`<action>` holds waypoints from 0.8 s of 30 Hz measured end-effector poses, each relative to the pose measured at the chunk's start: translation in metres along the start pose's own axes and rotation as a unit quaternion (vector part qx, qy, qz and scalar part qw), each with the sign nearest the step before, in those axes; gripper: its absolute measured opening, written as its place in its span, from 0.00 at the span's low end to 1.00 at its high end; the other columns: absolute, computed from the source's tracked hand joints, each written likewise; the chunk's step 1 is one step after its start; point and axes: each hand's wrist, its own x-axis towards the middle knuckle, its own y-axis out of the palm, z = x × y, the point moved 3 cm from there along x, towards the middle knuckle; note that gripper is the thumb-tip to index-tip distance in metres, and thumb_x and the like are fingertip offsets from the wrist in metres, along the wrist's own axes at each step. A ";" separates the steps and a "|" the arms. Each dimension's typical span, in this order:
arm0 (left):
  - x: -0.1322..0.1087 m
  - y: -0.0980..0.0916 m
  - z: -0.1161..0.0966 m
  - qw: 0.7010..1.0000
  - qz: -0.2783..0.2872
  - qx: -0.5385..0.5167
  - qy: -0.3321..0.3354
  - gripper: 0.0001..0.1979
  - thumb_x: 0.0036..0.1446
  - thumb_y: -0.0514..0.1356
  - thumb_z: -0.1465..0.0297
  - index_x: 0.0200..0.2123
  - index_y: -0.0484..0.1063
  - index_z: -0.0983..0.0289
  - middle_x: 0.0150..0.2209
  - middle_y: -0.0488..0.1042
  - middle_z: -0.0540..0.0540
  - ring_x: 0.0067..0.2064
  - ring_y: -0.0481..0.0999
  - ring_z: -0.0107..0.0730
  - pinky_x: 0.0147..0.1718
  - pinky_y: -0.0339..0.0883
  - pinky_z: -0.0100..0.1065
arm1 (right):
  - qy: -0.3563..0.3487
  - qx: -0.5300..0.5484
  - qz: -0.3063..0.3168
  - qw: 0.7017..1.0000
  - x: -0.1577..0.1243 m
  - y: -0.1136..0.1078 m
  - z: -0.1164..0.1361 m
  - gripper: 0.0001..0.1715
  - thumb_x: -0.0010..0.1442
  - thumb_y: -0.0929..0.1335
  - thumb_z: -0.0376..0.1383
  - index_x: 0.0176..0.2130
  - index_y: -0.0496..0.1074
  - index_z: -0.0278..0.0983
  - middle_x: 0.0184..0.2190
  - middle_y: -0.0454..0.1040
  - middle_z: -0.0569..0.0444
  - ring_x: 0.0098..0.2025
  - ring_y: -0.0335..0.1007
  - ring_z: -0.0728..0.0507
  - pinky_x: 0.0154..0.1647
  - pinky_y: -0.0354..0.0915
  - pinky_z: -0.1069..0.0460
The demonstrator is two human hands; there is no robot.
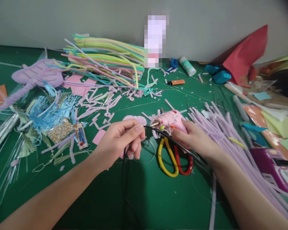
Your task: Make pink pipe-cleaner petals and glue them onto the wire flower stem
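On a green tabletop (pixel 163 204), a person's right hand (pixel 194 134) grips a pink glue gun (pixel 171 119) just beyond a pair of scissors (pixel 175 164), its metal nozzle (pixel 155 123) facing the left hand (pixel 121 137), whose thumb and fingers pinch a black cord (pixel 182 147). Whether those fingers also hold the lilac piece (pixel 131 156) beneath them is hard to tell. The step in hand appears to be handling gun and cord together; the next move seems to call for slack cord and a nozzle kept clear of skin.
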 end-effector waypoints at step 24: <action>0.002 -0.002 0.001 1.000 -0.008 0.004 0.005 0.14 0.64 0.58 0.63 0.28 0.70 0.64 0.17 0.63 0.43 0.17 0.69 0.20 0.17 0.60 0.23 | 0.001 -0.013 0.010 1.000 -0.003 0.001 0.010 0.19 0.54 0.67 0.48 0.22 0.60 0.40 0.09 0.62 0.61 0.11 0.56 0.52 0.11 0.52 0.57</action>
